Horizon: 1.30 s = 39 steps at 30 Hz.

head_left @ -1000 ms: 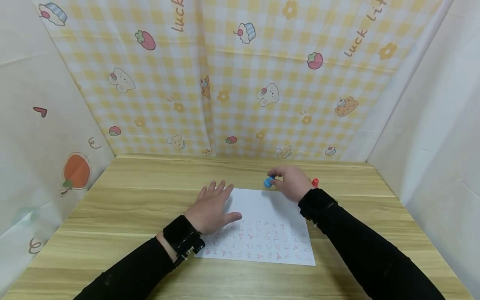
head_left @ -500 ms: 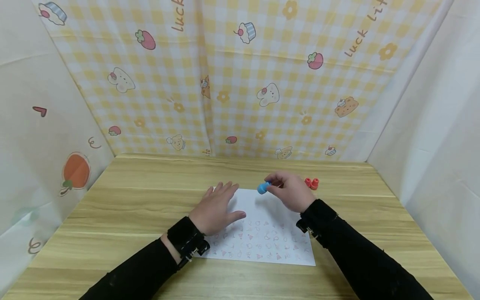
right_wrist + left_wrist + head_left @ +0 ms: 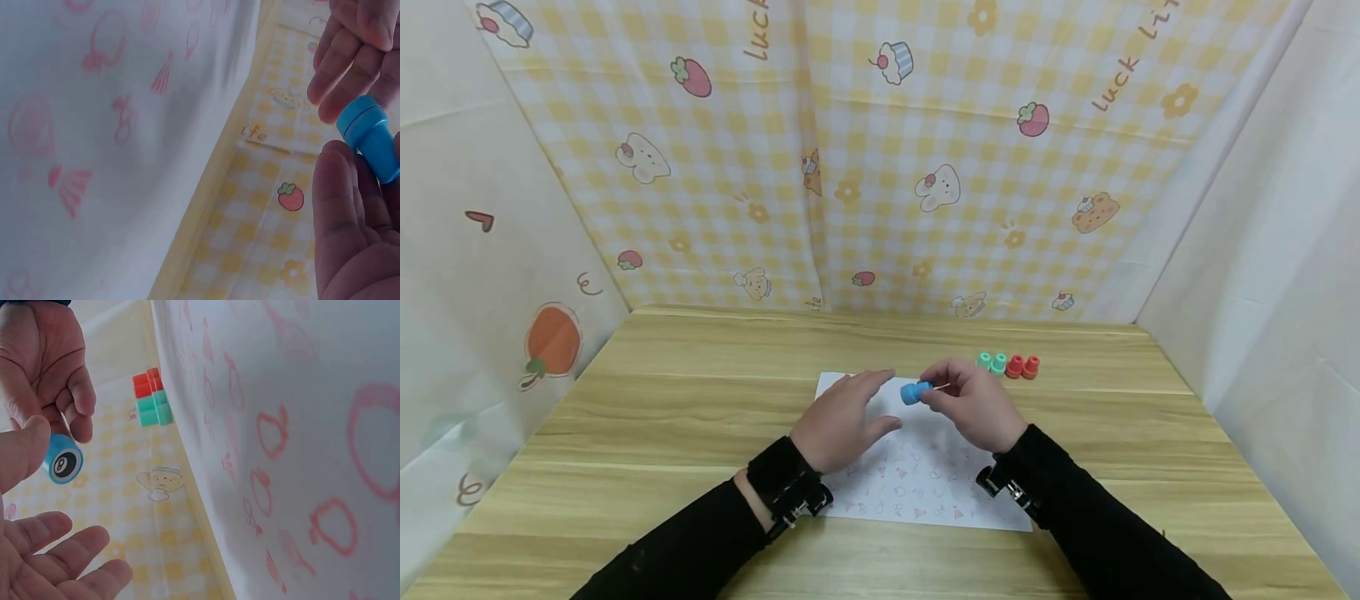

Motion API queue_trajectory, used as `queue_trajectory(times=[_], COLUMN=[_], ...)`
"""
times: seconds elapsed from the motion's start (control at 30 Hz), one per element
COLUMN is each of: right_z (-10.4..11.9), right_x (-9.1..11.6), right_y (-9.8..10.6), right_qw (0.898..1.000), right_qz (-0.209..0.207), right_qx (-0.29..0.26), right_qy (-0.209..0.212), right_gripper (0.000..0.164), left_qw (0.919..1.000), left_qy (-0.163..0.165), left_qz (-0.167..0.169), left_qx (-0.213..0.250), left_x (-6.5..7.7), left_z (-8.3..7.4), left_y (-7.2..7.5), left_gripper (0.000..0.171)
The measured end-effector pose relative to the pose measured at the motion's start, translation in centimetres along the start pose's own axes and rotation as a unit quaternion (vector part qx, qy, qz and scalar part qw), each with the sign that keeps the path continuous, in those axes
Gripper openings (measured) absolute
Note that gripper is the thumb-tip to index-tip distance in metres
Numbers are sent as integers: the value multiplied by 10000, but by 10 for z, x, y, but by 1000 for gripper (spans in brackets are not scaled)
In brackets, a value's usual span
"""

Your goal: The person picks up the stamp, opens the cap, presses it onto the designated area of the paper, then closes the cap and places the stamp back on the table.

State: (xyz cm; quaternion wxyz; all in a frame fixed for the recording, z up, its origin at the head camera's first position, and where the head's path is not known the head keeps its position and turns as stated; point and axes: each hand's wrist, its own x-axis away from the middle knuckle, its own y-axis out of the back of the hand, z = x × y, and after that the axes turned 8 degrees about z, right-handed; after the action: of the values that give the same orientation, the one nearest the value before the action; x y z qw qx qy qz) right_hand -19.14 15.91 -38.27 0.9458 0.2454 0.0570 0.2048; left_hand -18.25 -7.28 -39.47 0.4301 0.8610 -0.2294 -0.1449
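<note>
My right hand point(image 3: 981, 407) pinches a blue toy stamp point(image 3: 912, 392) between thumb and fingertips, above the far part of a white sheet of paper point(image 3: 932, 462). Rows of small red and pink stamped pictures cover the near part of that sheet. In the left wrist view the end of the blue stamp point(image 3: 64, 464) faces the camera, with an 8 in a black circle. To the left, my left hand point(image 3: 842, 423) is spread over the sheet's left side, fingers extended toward the stamp, nothing held. The right wrist view shows the stamp's wide end point(image 3: 362, 119) pointing at the left fingers.
Two green stamps point(image 3: 992, 363) and two red stamps point(image 3: 1023, 367) stand in a row behind the right hand. The wooden table point(image 3: 685, 392) ends at a yellow checked curtain point(image 3: 850, 225), with white cloth at both sides.
My right hand has brought the blue stamp left and nearer, uncovering the red and green stamps behind. My left hand has shifted right and turned toward it.
</note>
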Motion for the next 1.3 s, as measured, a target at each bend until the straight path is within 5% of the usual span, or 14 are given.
queue_trajectory(times=[0.27,0.67,1.3], right_z=[4,3,5], right_x=[6,12,13], right_y=[-9,-15,-19], right_qw=[9978,9923,9947], right_qz=[153,441,682], right_qx=[-635,-1155,-724], right_qy=[-74,106,-243], right_gripper=[17,22,29], left_qw=[9994,9975,9942], left_qy=[-31,-155,-589], left_qz=[103,-247,-257], left_qx=[315,640,858], left_x=[1,4,5], left_z=[-5,-8,-8], left_y=[-3,-6,-7], left_gripper=[54,26,20])
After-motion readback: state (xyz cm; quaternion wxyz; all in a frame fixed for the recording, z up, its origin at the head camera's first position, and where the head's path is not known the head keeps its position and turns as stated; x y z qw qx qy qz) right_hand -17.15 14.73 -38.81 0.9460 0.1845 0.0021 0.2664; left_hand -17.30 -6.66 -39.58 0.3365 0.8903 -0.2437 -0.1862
